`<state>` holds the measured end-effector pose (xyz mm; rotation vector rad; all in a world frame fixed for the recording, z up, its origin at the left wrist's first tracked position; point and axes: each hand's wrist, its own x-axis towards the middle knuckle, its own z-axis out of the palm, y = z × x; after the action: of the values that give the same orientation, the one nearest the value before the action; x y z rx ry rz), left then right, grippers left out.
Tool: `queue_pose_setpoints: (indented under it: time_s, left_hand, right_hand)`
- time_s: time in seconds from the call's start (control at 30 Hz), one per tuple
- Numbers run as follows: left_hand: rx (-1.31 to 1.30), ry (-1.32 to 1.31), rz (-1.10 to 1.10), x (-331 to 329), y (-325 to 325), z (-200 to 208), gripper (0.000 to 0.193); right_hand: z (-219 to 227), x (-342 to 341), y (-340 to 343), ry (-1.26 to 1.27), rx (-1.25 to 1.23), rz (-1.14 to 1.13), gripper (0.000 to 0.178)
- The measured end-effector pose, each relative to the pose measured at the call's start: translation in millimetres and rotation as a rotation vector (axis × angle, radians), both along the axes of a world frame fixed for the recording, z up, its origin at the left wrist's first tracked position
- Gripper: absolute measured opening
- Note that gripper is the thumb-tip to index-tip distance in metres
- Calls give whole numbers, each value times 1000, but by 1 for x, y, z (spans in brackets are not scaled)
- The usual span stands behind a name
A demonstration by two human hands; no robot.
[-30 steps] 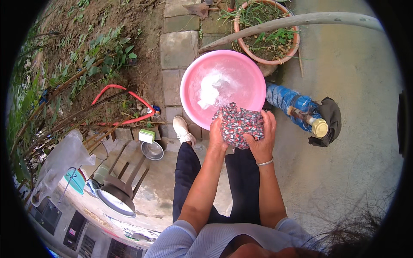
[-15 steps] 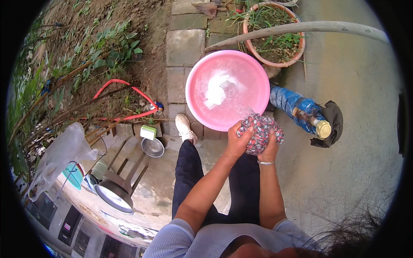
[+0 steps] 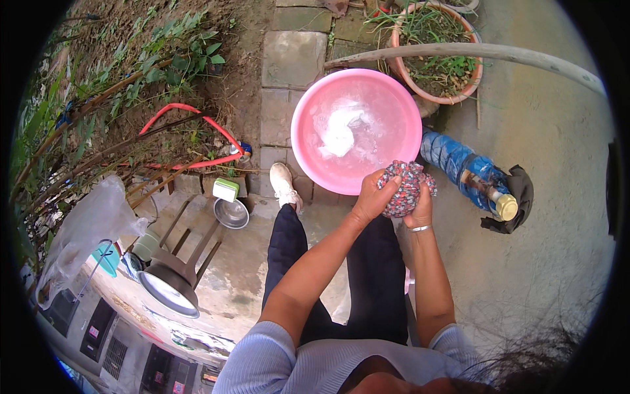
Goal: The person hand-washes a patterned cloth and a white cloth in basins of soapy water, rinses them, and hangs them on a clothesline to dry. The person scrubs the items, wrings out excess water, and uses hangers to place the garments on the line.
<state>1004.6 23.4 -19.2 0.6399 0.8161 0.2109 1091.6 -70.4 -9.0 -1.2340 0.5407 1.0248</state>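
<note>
A bunched wad of patterned cloth [image 3: 405,190], speckled red, black and grey, is squeezed between my two hands. My left hand [image 3: 375,196] is closed on its left side, thumb on top, and my right hand [image 3: 420,209], with a silver bracelet at the wrist, grips its right side. The wad is at the near right rim of a pink basin [image 3: 302,154] of water. Inside the basin a white cloth [image 3: 341,131] lies twisted in the water. Whether the wad touches the rim I cannot tell.
A blue-wrapped cylinder with a gold cap [image 3: 505,207] lies right of the basin, beside a dark cloth [image 3: 523,194]. A planter [image 3: 476,72] and a pole [image 3: 499,50] are beyond. At left are a stool [image 3: 187,262], a metal bowl [image 3: 231,213] and a green-white box [image 3: 226,190].
The patterned cloth is pressed into a tighter, smaller wad in my hands. Water churns less at the basin's near side. The whole view has shifted slightly.
</note>
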Motion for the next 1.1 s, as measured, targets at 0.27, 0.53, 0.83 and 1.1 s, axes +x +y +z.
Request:
queue_pose_setpoints:
  time_s: [0.27,0.53,0.83,1.1]
  left_hand:
    - [-252,199,115,-44,-20,-47,38]
    - [1,328,-3,-82,-16,-50,36]
    - [88,233,-260,-80,-23,-68,35]
    - [-170,360,-47,-83,-42,-98,26]
  right_hand:
    - [-28,-8,-11,-334,-228,171,8]
    - [-23,-36,-12,-565,-358,501,19]
    - [-39,-48,-20,-708,-296,688,36]
    - [-52,-57,-9,-568,-344,715,39]
